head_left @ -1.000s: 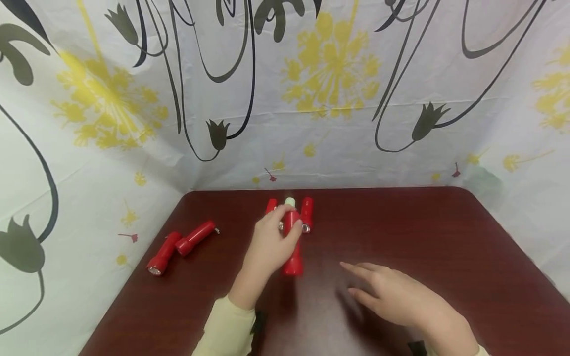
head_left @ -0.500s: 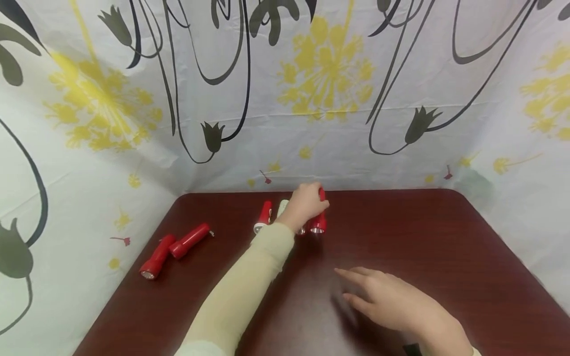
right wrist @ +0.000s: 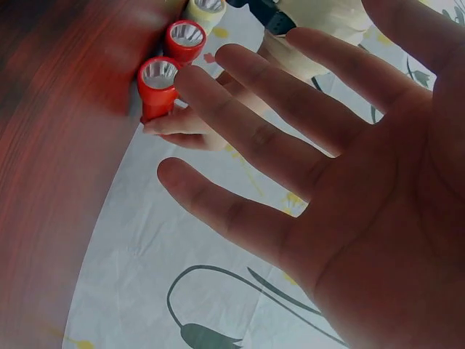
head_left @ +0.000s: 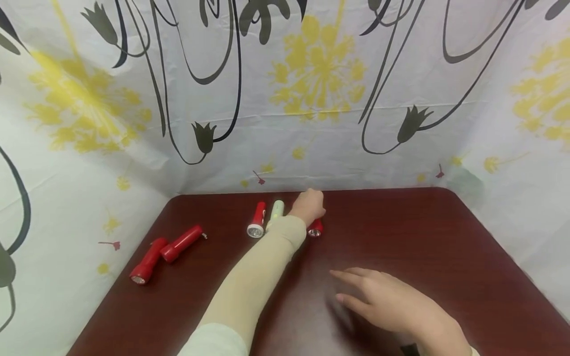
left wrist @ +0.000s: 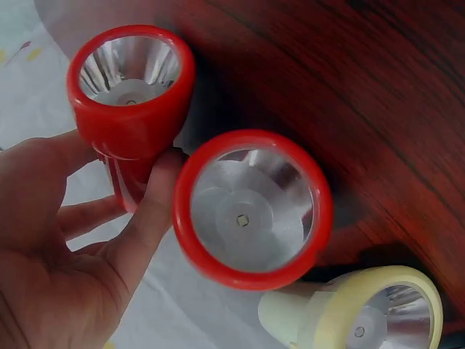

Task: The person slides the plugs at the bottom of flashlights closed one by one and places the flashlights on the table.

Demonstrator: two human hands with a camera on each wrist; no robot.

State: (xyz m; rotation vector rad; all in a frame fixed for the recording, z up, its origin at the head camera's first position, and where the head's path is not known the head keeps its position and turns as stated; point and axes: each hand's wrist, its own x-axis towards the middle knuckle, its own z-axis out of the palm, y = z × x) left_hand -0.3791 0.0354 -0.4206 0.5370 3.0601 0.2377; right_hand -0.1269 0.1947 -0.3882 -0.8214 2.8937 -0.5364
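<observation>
In the head view my left hand (head_left: 308, 206) reaches to the far edge of the table. Its fingers and thumb grip the narrow body of a red flashlight (left wrist: 134, 123), whose lens end faces the left wrist camera. Beside it in that view is a second red flashlight (left wrist: 251, 276), close to my thumb; the hand and sleeve mostly hide it in the head view. A pale green flashlight (head_left: 277, 209) and a red one with a white rim (head_left: 258, 217) continue the row leftward. My right hand (head_left: 387, 299) hovers over the near table, palm down, fingers loosely extended, holding nothing.
Two more red flashlights, one angled (head_left: 182, 243) and one nearer the left edge (head_left: 149, 262), lie close together on the dark wooden table (head_left: 401, 232). A patterned white sheet (head_left: 334, 163) hangs around the table's back and sides.
My left hand has carried the red flashlight from in front of the row to the far edge, at the row's right end, and lowered it there. The right hand stays nearly still.
</observation>
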